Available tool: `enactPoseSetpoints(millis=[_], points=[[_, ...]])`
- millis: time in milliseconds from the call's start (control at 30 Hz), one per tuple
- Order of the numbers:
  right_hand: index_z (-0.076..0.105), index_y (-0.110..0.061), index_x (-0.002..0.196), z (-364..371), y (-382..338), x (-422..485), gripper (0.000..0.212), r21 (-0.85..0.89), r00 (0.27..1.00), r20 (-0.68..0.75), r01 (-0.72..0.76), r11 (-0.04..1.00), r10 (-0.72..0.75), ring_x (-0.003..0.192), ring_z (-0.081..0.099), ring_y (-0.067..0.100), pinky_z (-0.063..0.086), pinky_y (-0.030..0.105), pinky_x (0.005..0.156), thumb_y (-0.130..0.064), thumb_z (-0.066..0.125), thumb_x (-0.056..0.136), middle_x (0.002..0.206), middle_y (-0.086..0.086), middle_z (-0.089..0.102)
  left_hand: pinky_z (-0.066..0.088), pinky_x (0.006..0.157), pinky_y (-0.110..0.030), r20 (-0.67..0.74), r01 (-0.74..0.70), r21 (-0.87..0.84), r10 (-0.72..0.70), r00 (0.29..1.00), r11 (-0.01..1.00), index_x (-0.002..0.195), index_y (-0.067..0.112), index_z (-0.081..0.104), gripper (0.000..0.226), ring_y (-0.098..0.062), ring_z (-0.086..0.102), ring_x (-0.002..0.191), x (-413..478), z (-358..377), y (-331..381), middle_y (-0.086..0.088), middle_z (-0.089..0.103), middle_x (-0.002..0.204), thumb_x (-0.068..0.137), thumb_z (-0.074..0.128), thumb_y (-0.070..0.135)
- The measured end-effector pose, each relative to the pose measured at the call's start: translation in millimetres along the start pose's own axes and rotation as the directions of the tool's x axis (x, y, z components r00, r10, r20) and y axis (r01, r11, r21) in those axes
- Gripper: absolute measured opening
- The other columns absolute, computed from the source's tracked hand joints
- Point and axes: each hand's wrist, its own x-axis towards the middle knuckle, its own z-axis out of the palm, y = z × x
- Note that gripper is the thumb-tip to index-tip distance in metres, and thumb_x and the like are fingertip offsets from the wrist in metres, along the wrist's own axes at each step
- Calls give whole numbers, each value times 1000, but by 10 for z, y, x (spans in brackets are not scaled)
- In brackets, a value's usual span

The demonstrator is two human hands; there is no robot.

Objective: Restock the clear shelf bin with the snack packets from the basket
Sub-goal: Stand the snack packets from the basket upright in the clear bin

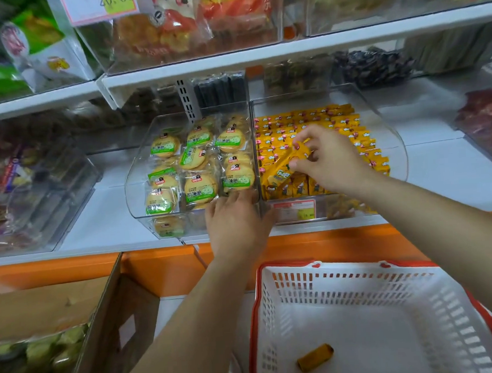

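— On the lower shelf, what's where?
— Clear plastic shelf bin (pixel 385 126) holds yellow rows; white slotted basket with red rim (pixel 418 299) below; right hand (pixel 328 159) pinches a yellow foil snack packet (pixel 285 166), long axis slanting down-left; left hand (pixel 235 220) flat, fingers spread, on the bin's front edge.
— What's next?
— Probably the last small yellow packet (pixel 315 357) on the basket floor, left hand nearer.

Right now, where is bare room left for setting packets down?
The white basket floor is bare around one yellow packet. White shelf lies bare right of the clear bin of yellow packets, which is crowded, like the cookie bin.
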Motion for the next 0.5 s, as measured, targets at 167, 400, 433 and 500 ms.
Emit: enactPoseSetpoints(millis=[167,400,433,500], points=[[68,-30,111,32,-185,61,35,-245,949,124,311,918,-289,93,55,13,45,30,79,-31,82,79,102,-8,63,36,103,-41,-60,-7,-14,6,998,1000,113,29,66,40,-20,62,108,-5,49,-5,7,71,110,90,61,62],[73,-27,107,402,-182,160,29,-434,954,273,241,868,-128,100,62,19,57,38,75,-23,80,79,112,-4,68,33,99,-39,-58,-10,-15,9,998,1000,112,30,67,45,-19,62,106,6,57,-25,9,71,108,87,60,67],[73,-26,108,409,-175,164,30,-443,956,267,233,865,-121,100,63,19,57,38,75,-22,80,79,112,-3,70,33,98,-39,-50,-9,-21,8,999,1000,112,30,67,45,-19,62,106,9,45,-23,9,70,108,87,60,67],[73,-24,114,381,-198,159,35,-443,955,276,229,867,-111,102,64,20,58,38,78,-25,81,80,115,-1,70,33,100,-40,-10,1,-34,-2,1000,999,114,30,67,46,-19,61,109,10,-11,-11,8,70,111,87,61,67]])
